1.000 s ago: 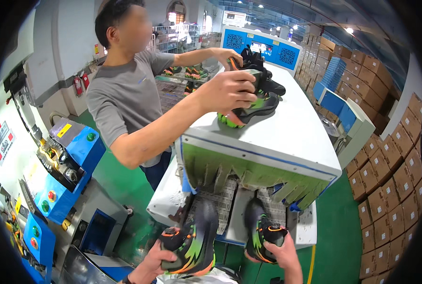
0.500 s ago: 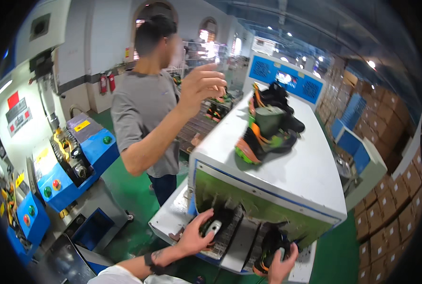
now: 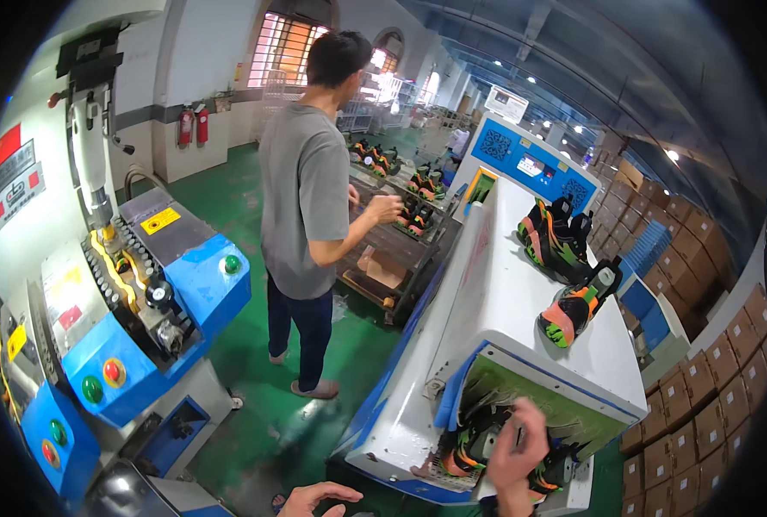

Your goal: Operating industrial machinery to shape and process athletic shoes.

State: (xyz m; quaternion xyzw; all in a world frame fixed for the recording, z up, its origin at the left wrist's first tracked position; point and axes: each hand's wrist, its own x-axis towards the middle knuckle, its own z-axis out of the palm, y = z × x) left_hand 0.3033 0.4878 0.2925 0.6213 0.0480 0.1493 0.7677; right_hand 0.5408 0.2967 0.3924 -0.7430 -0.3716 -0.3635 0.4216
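My left hand (image 3: 319,498) shows at the lower edge, fingers curved and apart, holding nothing visible. In front of the machine's front opening my right hand (image 3: 521,448) is raised, its fingers loosely bent and apart with nothing seen in them. Just left of it, a black, orange and green shoe (image 3: 462,452) sits in the left slot under the green curtain (image 3: 508,388). A second shoe (image 3: 555,470) is in the right slot, partly hidden by my right hand. More such shoes, one nearer (image 3: 564,314) and others behind (image 3: 555,241), stand on the white machine top (image 3: 495,302).
A person in a grey shirt (image 3: 306,189) stands at a rack (image 3: 383,267) holding several shoes. To the left is a pressing machine with blue control boxes (image 3: 116,375). Stacked cartons (image 3: 711,422) line the right side.
Both hands have come off the shoes in the slots; the left is now at the lower edge. The view has swung left. The other person has lowered the raised arm and faces the rack.
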